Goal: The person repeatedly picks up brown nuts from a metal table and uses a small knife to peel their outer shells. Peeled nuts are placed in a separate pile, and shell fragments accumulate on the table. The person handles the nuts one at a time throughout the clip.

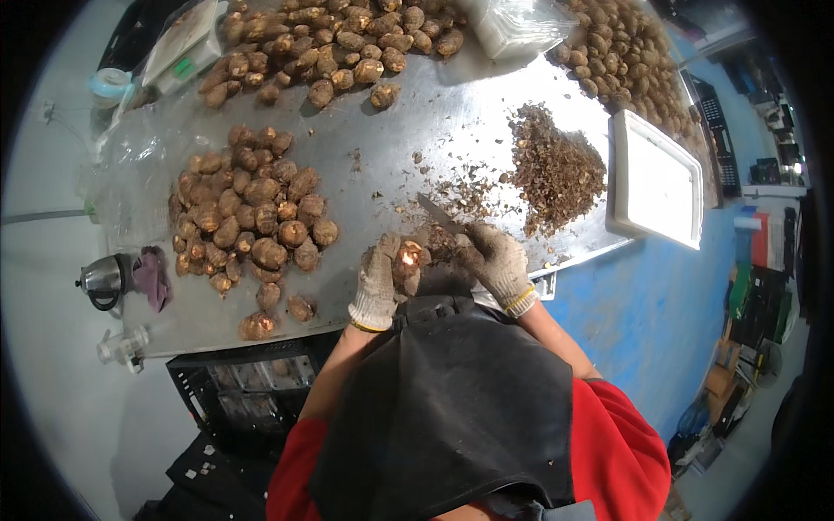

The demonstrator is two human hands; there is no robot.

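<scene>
Gloved in knit fabric, my left hand [378, 280] grips a brown taro corm [409, 255] whose pale cut face points up. My right hand [496, 266], in a matching glove, is closed around the handle of a knife [438, 213]; its blade points up and left over the metal table [365, 156]. The handle is hidden by the fingers. Left of my hands lies a heap of taro corms [254, 202], with a few loose ones at its near side. A mound of brown peelings [557, 170] lies to the right, and scraps are scattered between it and the knife.
More taro corms [339, 39] lie at the back, beside a scale [186, 49] and stacked clear plastic trays [518, 26]. A white foam box [661, 179] stands at the right edge, before another large corm pile [619, 58]. Below the table's left part is a black crate [254, 384].
</scene>
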